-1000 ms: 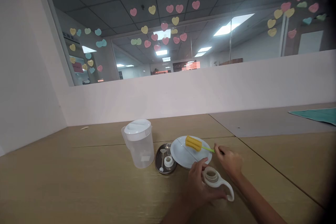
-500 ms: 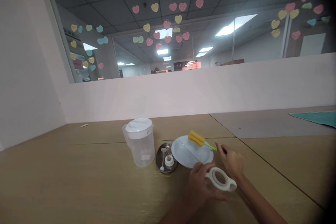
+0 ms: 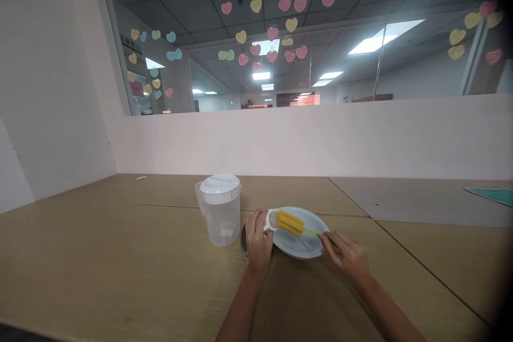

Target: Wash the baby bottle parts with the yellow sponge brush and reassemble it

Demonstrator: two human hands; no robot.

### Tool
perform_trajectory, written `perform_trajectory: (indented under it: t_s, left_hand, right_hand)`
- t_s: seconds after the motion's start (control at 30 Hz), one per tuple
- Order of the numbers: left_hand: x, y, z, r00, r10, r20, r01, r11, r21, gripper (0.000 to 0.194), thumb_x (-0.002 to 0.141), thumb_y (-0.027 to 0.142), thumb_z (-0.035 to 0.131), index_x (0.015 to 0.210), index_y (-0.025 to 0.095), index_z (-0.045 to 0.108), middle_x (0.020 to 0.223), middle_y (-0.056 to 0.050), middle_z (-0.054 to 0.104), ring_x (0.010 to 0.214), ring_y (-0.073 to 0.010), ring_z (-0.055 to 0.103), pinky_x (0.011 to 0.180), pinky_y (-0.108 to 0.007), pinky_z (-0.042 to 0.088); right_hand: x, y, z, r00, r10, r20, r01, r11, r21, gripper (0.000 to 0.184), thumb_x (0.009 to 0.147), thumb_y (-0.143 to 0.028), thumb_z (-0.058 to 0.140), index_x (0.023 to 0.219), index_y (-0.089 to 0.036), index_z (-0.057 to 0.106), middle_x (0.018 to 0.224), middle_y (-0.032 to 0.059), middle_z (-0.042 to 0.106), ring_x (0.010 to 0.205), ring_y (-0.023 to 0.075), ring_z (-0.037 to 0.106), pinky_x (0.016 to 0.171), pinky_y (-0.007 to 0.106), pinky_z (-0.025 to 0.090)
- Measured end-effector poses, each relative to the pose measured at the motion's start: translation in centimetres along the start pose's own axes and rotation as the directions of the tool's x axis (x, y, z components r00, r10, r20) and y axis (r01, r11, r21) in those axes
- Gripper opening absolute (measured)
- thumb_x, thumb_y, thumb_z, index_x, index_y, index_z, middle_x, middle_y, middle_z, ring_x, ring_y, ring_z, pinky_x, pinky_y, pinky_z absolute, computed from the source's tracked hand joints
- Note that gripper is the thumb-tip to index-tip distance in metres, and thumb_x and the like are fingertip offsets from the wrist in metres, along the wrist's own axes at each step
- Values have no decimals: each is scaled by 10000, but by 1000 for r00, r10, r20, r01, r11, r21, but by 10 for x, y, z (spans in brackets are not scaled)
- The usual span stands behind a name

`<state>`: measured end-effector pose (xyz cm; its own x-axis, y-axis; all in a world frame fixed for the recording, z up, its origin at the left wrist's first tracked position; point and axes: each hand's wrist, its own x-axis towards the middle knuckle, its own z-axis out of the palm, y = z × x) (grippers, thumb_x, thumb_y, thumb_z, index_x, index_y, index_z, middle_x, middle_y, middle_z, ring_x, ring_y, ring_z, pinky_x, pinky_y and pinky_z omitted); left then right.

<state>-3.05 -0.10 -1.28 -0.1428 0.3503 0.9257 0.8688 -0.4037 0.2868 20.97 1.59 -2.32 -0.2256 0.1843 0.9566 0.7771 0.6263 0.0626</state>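
My left hand [image 3: 258,243] is closed around a bottle with a white handled collar [image 3: 269,222]. Its body is mostly hidden behind my fingers, and its mouth faces right. My right hand [image 3: 347,254] pinches the thin green handle of a sponge bottle brush [image 3: 290,223]. The brush's yellow sponge head points left, right at the bottle's mouth; I cannot tell whether its tip is inside. Both are held over a pale blue-white plate [image 3: 306,250]. Behind my left hand a small metal tray [image 3: 243,240] shows only its left edge.
A translucent pitcher with a white lid [image 3: 221,214] stands left of my left hand. A teal cloth [image 3: 492,195] lies at the far right. Behind the wooden table [image 3: 140,256] rises a white wall [image 3: 280,144] below a window with heart-shaped notes.
My left hand has moved left and away from me, turning the bottle's mouth towards the brush. The brush has tipped nearly level, its head now at that mouth. The view has shifted slightly.
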Motion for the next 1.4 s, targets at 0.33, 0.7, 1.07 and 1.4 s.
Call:
perform_trajectory:
  t_s: [0.33, 0.7, 1.07, 1.4]
  left_hand:
    - [4, 12, -17, 954, 286, 91, -297, 943, 153, 447, 767, 52, 462, 1178, 214, 527, 1122, -89, 565, 1060, -215, 516, 950, -424, 422]
    - [1, 32, -10, 848, 529, 23, -524, 831, 186, 294, 848, 98, 508, 1074, 257, 610, 1008, -31, 661, 1033, -150, 584, 1022, -390, 345]
    - [11, 15, -11, 931, 345, 116, -364, 871, 329, 294, 845, 129, 526, 1066, 298, 623, 1027, -36, 641, 950, -158, 590, 968, -364, 366]
    - [12, 21, -10, 925, 364, 110, -378, 854, 358, 299, 831, 112, 544, 1038, 311, 627, 1014, -19, 642, 927, -152, 591, 943, -352, 370]
  right_hand:
    - [3, -4, -13, 982, -160, -95, 140, 972, -189, 102, 777, -243, 644, 836, -196, 713, 545, -18, 591, 482, 40, 473, 530, 202, 301]
    - [9, -35, -6, 986, -131, -102, 115, 981, -154, 76, 775, -249, 640, 758, -185, 680, 526, -20, 557, 503, 65, 458, 547, 226, 280]
    - [16, -12, -11, 994, -56, -93, 25, 952, -304, 289, 793, -270, 597, 518, -186, 572, 477, -38, 494, 485, 57, 416, 536, 237, 246]
    - [17, -3, -11, 996, -23, -85, -6, 946, -325, 354, 793, -275, 582, 460, -168, 525, 439, -34, 482, 463, 59, 398, 509, 246, 189]
